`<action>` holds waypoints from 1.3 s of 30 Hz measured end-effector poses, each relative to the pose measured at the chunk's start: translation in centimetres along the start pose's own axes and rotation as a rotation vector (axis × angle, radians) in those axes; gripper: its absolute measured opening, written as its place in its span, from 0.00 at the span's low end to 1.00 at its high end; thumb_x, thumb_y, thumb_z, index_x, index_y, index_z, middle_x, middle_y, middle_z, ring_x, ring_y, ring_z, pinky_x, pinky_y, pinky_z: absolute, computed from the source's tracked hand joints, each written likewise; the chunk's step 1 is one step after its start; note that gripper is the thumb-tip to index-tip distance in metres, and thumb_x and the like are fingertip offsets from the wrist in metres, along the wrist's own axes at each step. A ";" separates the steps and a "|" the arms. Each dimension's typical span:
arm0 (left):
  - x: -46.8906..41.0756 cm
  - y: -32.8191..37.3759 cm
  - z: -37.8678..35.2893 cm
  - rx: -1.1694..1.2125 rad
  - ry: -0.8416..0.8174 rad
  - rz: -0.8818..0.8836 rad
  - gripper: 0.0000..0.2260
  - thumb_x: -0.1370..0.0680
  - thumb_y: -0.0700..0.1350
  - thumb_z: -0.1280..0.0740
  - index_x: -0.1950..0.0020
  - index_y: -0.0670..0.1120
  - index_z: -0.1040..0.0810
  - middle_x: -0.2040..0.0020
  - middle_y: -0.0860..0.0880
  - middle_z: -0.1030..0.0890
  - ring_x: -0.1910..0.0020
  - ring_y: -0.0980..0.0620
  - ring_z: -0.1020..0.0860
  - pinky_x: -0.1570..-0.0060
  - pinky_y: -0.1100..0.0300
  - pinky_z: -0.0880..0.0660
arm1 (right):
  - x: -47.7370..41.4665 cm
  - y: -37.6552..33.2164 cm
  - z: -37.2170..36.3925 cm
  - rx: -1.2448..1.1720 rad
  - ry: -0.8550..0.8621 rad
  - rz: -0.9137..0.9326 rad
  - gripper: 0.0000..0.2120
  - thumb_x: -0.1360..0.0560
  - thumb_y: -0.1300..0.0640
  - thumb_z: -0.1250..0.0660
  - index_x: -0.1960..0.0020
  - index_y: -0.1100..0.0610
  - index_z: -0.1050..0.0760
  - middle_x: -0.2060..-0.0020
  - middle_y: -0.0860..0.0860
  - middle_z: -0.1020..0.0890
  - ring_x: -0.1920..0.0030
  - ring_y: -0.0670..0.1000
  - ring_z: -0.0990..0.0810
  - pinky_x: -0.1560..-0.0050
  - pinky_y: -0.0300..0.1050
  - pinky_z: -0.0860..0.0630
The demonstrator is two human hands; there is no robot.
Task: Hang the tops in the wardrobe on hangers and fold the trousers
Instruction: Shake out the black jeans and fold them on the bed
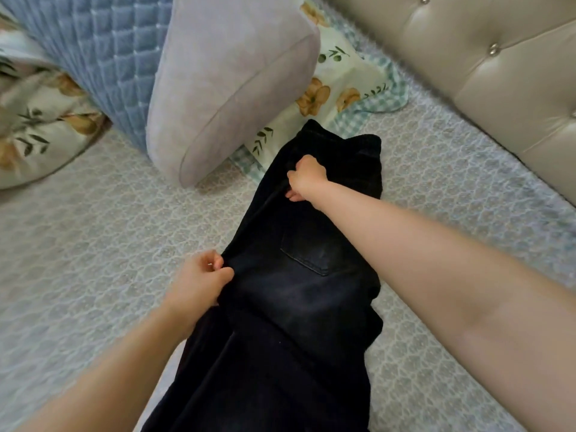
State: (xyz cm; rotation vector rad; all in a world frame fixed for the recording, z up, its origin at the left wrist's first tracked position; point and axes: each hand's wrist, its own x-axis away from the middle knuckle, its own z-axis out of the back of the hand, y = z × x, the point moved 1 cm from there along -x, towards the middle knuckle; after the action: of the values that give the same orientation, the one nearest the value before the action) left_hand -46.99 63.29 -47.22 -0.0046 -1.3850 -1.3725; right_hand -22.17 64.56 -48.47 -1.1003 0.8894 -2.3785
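Head view: both hands pinch dark denim trousers (299, 291), patch pocket up.

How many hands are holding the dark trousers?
2. The left hand pinches the dark denim trousers at their near left edge; the right hand grips them farther up, near the lilac pillow.
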 end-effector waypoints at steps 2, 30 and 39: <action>-0.6 -1.5 -0.5 -0.099 -0.003 0.033 0.09 0.23 0.36 0.38 0.58 0.46 0.36 0.66 0.48 0.31 0.68 0.51 0.32 0.69 0.56 0.32 | -0.5 0.3 -0.2 0.026 -0.064 -0.068 0.18 0.17 0.52 0.45 0.32 0.62 0.34 0.48 0.62 0.19 0.56 0.56 0.16 0.59 0.50 0.17; -6.4 2.0 0.6 -0.049 0.172 -0.101 0.04 0.20 0.45 0.33 0.54 0.47 0.21 0.60 0.47 0.15 0.68 0.51 0.20 0.68 0.60 0.28 | -10.5 -1.7 7.9 0.429 0.149 0.225 0.35 0.29 0.45 0.25 0.29 0.58 0.33 0.34 0.56 0.26 0.34 0.60 0.27 0.33 0.58 0.31; -5.3 -1.5 0.2 -0.125 -0.011 0.074 0.13 0.20 0.52 0.35 0.49 0.43 0.18 0.54 0.39 0.16 0.53 0.38 0.17 0.49 0.42 0.21 | -8.9 0.8 7.4 0.687 0.173 0.368 0.32 0.24 0.42 0.33 0.30 0.62 0.38 0.35 0.60 0.29 0.37 0.61 0.28 0.39 0.57 0.28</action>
State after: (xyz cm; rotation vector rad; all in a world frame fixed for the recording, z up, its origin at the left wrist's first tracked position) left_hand -46.13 66.42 -51.66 -0.1443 -1.2937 -1.3969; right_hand -10.85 66.07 -50.18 -0.4250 0.2349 -2.2066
